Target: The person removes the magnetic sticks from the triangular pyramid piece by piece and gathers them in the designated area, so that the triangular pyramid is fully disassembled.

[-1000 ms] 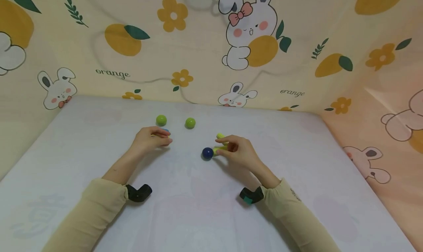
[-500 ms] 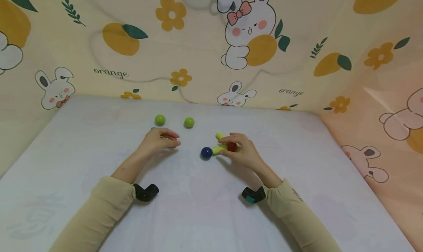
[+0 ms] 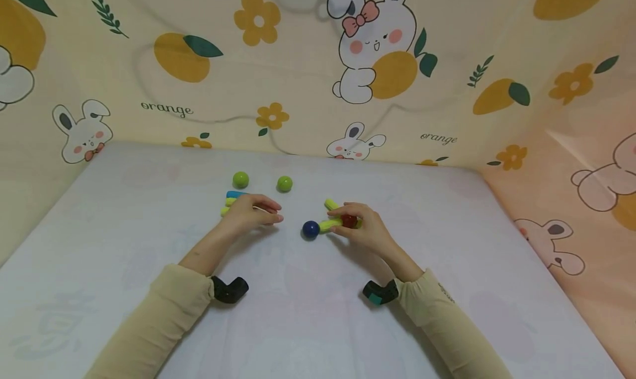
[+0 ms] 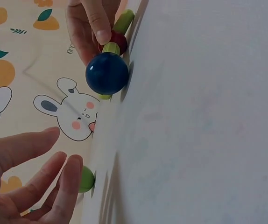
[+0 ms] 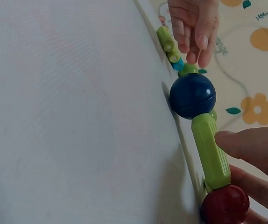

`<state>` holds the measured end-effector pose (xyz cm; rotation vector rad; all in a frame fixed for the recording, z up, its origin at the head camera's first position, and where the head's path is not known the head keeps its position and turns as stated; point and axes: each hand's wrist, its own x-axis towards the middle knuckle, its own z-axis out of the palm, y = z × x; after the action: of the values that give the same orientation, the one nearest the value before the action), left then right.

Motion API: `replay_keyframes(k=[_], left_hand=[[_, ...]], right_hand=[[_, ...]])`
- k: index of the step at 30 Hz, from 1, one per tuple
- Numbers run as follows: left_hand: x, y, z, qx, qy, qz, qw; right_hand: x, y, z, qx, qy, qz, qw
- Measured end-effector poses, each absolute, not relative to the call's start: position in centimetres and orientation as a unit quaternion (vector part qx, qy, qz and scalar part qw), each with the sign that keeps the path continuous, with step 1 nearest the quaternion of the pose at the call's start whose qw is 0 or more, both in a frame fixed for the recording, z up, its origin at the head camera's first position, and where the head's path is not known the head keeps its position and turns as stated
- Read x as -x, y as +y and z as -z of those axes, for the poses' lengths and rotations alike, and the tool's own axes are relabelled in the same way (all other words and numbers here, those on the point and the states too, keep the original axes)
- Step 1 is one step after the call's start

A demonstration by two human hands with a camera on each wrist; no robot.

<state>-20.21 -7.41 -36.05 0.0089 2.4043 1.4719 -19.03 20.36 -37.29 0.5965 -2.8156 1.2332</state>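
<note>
My right hand (image 3: pixel 367 228) holds a joined toy piece of balls and sticks. Its thumb touches a yellow-green ribbed stick (image 5: pixel 210 150) that links a dark blue ball (image 5: pixel 193 96) to a red ball (image 5: pixel 225 205). In the head view a second yellow-green stick (image 3: pixel 330 204) slants off behind the fingers, which partly cover the red ball. My left hand (image 3: pixel 250 211) hovers left of the blue ball, with fingers loosely bent and nothing between them. Behind its wrist lie a blue stick (image 3: pixel 236 194) and yellow-green sticks (image 3: pixel 226 211), partly hidden by the hand.
Two loose green balls, one on the left (image 3: pixel 240 180) and one on the right (image 3: pixel 285 183), sit toward the back of the white tabletop (image 3: pixel 298 302). A patterned cloth wall (image 3: pixel 298 75) rises along the back and sides.
My left hand has moved right, away from the loose sticks, uncovering them. The right hand stays nearly in place; the red ball has come into sight between its fingers.
</note>
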Motion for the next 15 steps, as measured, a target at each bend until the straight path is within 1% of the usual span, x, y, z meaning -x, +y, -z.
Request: replay_keyframes(k=[6,15], left_hand=[[20.2,-6.8,36.2,-0.018,0.841,-0.519,0.155],[20.2,-5.7,36.5,-0.014,0.845,-0.507,0.17]], right_hand=[[19.2,20.2,37.5,-0.194,-0.9,-0.391,-0.003],[19.0,20.2,37.7,-0.19,-0.903,-0.384,-0.007]])
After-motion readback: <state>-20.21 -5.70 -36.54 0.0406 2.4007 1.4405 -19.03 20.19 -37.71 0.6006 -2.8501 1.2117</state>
